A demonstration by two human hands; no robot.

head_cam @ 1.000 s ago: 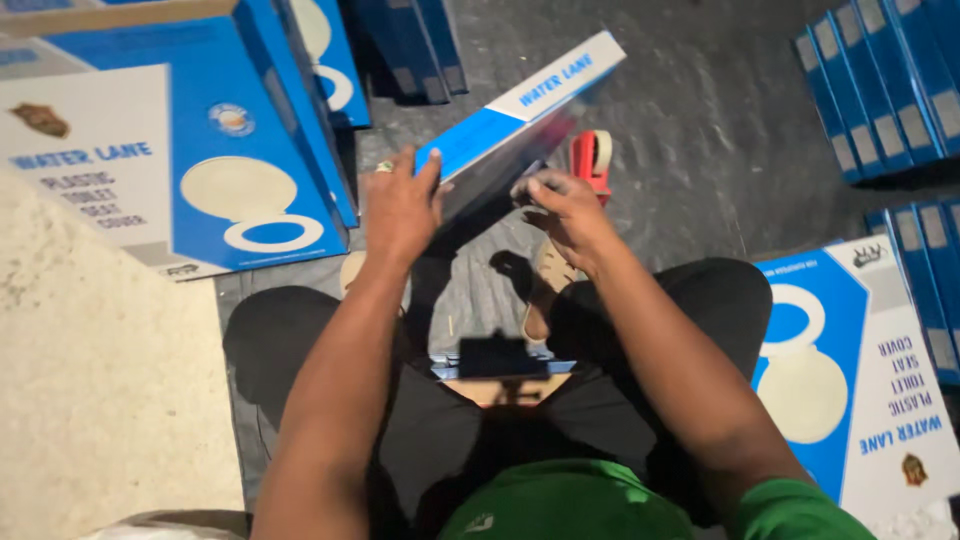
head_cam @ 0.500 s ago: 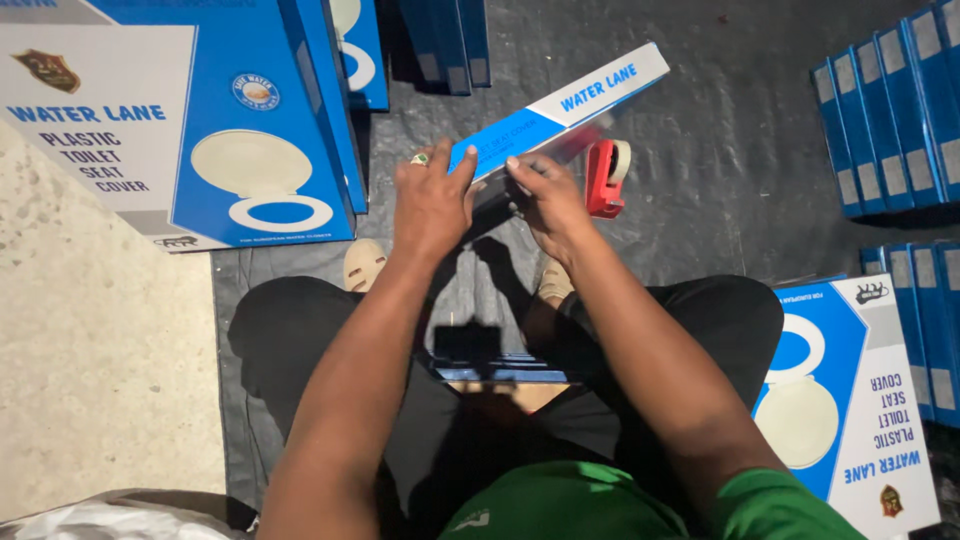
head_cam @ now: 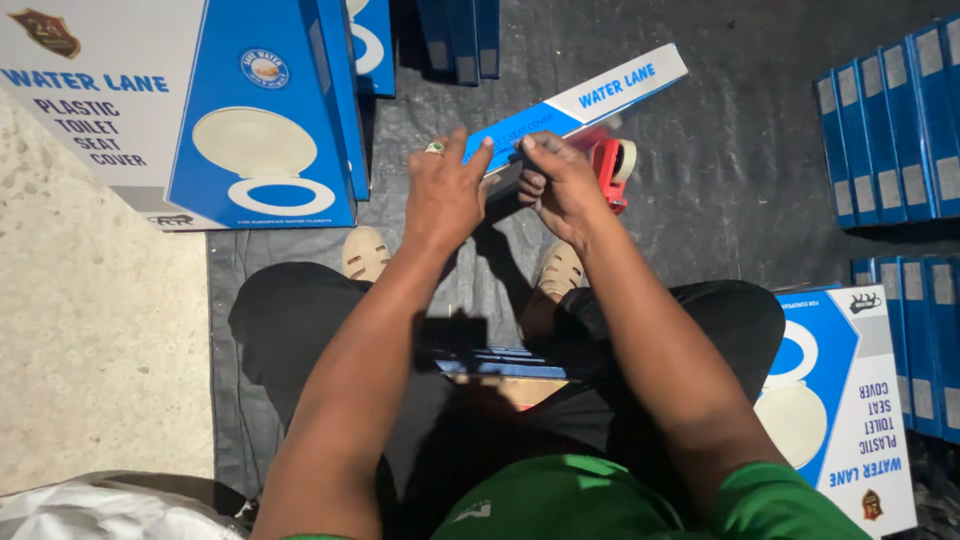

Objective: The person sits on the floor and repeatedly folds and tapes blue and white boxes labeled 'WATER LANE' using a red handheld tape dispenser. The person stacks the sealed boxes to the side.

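I sit with a flat blue and white carton (head_cam: 580,105) stood on edge before me, its long top edge slanting up to the right. My left hand (head_cam: 443,190), with a ring on one finger, presses on the near end of that edge. My right hand (head_cam: 560,185) pinches the same edge just beside it. A red tape dispenser (head_cam: 612,168) with a roll of clear tape shows right behind my right hand; whether the hand holds it is hidden. Both my sandalled feet rest below the carton.
A big blue and white box with a toilet seat picture (head_cam: 190,110) stands at the upper left, a similar one (head_cam: 850,400) lies at the lower right. Rows of blue cartons (head_cam: 890,130) stand on edge at right and top. Pale concrete floor (head_cam: 100,350) lies left.
The carton and both hands have shifted slightly away from me and to the right. My fingertips have closed together on the carton's top edge.
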